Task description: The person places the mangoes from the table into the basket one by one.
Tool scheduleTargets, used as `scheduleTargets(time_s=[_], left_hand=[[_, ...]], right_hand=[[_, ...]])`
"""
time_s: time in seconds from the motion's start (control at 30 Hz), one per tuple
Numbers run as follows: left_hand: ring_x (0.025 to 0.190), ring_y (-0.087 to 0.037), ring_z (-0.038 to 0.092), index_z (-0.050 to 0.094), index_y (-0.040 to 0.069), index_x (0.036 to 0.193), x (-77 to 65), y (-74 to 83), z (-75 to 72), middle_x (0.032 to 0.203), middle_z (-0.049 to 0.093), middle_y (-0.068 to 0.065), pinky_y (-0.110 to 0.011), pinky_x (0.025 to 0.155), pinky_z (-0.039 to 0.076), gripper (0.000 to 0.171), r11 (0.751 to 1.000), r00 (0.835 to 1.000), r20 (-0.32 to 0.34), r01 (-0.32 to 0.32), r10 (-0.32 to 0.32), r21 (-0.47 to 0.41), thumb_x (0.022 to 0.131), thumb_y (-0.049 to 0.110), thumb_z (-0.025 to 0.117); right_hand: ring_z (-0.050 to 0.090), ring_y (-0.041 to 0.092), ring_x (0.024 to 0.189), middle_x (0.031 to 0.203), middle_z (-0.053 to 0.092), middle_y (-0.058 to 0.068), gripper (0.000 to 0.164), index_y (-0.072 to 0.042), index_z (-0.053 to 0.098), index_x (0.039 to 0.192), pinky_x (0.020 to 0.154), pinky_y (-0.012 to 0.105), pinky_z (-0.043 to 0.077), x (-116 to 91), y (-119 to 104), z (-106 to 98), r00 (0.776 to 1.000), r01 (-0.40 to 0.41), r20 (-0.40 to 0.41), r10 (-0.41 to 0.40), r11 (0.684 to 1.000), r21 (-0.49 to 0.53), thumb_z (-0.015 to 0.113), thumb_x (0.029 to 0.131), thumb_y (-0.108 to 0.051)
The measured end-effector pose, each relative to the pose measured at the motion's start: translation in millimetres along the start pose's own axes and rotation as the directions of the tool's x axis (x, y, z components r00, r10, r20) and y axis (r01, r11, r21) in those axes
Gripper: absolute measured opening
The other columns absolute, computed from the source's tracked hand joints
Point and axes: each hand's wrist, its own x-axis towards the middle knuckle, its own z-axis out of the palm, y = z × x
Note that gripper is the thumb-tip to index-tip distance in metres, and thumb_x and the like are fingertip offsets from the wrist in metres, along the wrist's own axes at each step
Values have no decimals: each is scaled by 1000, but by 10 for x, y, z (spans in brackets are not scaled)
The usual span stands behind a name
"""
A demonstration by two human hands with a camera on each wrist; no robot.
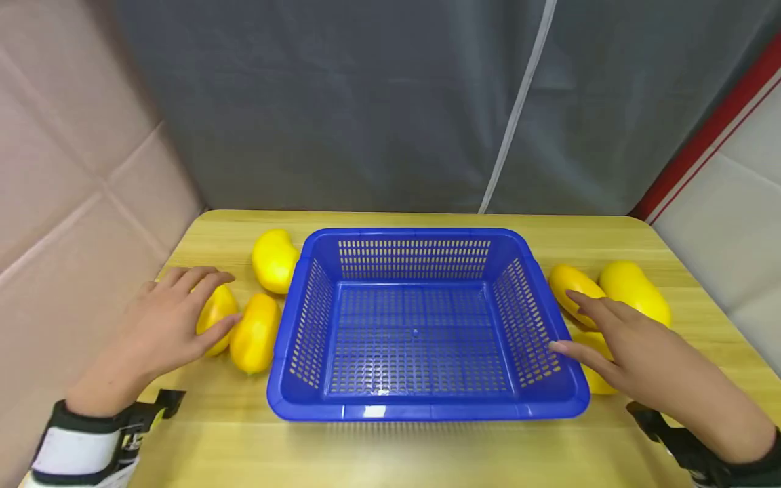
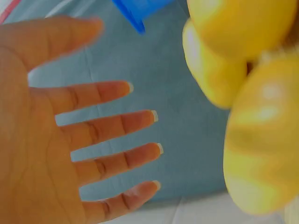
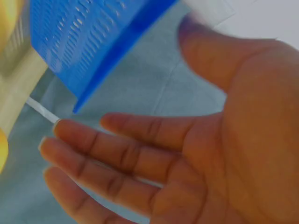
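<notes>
A blue plastic basket [image 1: 427, 410] with slotted walls stands on the table, and nothing lies inside it. To its left are an upright-lying yellow mango [image 1: 274, 261], an orange-yellow mango [image 1: 255, 335] and a third mango [image 1: 216, 318], partly covered by my left hand [image 1: 167, 322]. That hand hovers with fingers spread; the left wrist view shows its palm holding nothing, apart from the mangoes [image 2: 261, 140]. My right hand [image 1: 641, 346] hangs beside the basket's right rim, thumb overlapping it in the head view. Under and behind it are an orange-yellow mango [image 1: 567, 285], a larger yellow mango [image 1: 634, 291] and a half-hidden mango [image 1: 598, 379].
The wooden table [image 1: 427, 454] has rounded far corners and backs onto a grey curtain [image 1: 342, 122] with a white seam. Pale padded walls [image 1: 79, 169] rise at the left and right, the right one with a red band [image 1: 708, 129].
</notes>
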Motion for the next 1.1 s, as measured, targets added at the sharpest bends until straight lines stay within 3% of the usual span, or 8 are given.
scheduleTargets(time_s=[0.13, 0.3, 0.43, 0.53, 0.67, 0.9, 1.1], left_hand=[[104, -46, 47, 56, 9, 122, -31, -198, -12, 119, 53, -20, -63, 67, 39, 53, 1000, 997, 74, 11, -12, 11, 73, 14, 73], [109, -46, 45, 52, 8, 129, -89, -330, -12, 124, 49, -22, -63, 70, 38, 65, 1000, 984, 177, 11, -10, 0, 67, -3, 67], [119, -43, 41, 48, 9, 135, -108, -419, 18, 131, 46, -21, -64, 77, 37, 79, 1000, 981, 193, -26, 28, -16, 60, -9, 65], [125, -43, 35, 44, 12, 139, -103, -493, 57, 138, 41, -20, -67, 79, 37, 89, 998, 978, 200, -55, 56, -9, 57, -10, 71], [129, -44, 30, 38, 15, 144, -103, -593, 108, 143, 35, -21, -70, 79, 36, 100, 997, 968, 238, -80, 74, 14, 55, -9, 78], [129, -48, 25, 39, 18, 145, -92, -663, 187, 142, 33, -24, -77, 88, 24, 95, 1000, 931, 364, 6, -5, -1, 63, 0, 83], [125, -48, 28, 47, 16, 139, -101, -689, 280, 139, 35, -25, -73, 84, 32, 85, 1000, 942, 335, -17, 16, -1, 64, 12, 87]], right_hand=[[60, 41, 98, 107, 63, 24, 76, 7, 51, 130, 80, 58, 47, 61, -72, 16, 1000, -9, -2, 9, 1000, -19, 61, 87, -55], [62, 40, 92, 101, 66, 22, 68, 5, 59, 122, 77, 56, 49, 113, -125, 22, 1000, -7, 12, 7, 1000, -16, 61, 87, -54], [61, 25, 71, 84, 64, 9, 54, 1, 64, 105, 65, 45, 52, 129, -130, 17, 1000, -13, 16, 13, 999, -29, 62, 88, -50], [53, 15, 62, 75, 57, 2, 48, -1, 62, 97, 58, 37, 48, 134, -130, 23, 999, -22, 36, 23, 999, -33, 61, 90, -48], [52, 13, 61, 74, 57, -1, 47, -2, 62, 97, 57, 34, 48, 131, -143, 42, 997, -30, 65, 31, 1000, -8, 60, 90, -49], [41, 9, 48, 59, 43, -5, 34, -8, 54, 82, 45, 26, 33, 113, -167, 79, 998, -26, 62, 28, 999, -27, 60, 93, -40], [38, 9, 44, 55, 37, -4, 34, -8, 53, 80, 43, 25, 28, 115, -186, 109, 997, -43, 67, 46, 998, -49, 57, 95, -38]])
